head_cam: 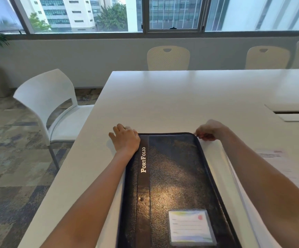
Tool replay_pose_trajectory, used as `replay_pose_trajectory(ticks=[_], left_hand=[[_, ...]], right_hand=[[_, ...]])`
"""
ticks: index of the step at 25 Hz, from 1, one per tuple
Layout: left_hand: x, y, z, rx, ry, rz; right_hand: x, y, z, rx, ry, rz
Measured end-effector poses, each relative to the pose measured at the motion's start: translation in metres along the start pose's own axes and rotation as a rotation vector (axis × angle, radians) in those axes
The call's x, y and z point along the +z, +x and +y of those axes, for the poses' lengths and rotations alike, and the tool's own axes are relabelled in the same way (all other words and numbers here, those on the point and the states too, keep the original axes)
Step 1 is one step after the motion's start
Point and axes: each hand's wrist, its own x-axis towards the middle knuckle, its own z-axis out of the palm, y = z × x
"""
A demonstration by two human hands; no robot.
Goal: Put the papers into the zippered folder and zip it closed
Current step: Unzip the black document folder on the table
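On the table (180,97), zippered folder (172,176) lies lengthwise, spine left.

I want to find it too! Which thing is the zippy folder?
Look at the near end of the big white table, between the person's arms. The black leathery folder lies flat there, closed. It alone says "PortFolio" in white letters and has a little label card.
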Motion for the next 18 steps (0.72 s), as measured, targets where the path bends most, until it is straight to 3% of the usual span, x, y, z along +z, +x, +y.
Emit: replay_pose_trajectory(ticks=[4,8,12,18], left_hand=[[-0.005,0.001,0.027,0.142,0.078,-0.056],[0.008,-0.014,0.088,0.369,-0.064,-0.114],[0.024,-0.027,0.139,0.423,-0.188,-0.154],[0.035,-0.023,0.148,0.427,-0.288,-0.106]], right_hand=[[-0.005,-0.002,0.024,-0.277,0.032,-0.002],[0.006,-0.008,0.037,-0.545,-0.184,0.072],[0.018,-0.004,0.039,-0.660,-0.261,0.205],[0.018,0.002,0.054,-0.788,-0.358,0.277]])
